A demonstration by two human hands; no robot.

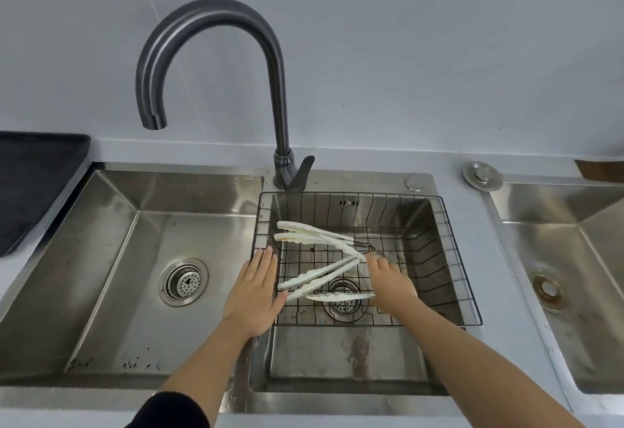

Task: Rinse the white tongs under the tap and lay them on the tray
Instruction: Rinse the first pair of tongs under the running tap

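While no water runs from the tap [153,117], I count the rinse as not begun. Several white tongs [317,280] lie in the wire basket [462,279] over the middle sink [354,360]. My right hand [391,284] reaches at their hinge ends, fingers perhaps touching, grip unclear. My left hand [255,292] lies flat, fingers spread, on the basket's edge, holding nothing. Still ahead: lifting, rinsing, then the dark tray [33,188] far left.

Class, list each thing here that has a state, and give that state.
Tap: off, spout over the left basin.
Tongs: several pairs, lying in the basket.
Left hand: flat, open, empty.
Right hand: reaching to the tongs' hinge ends; grip unclear.
Tray: empty as far as visible.
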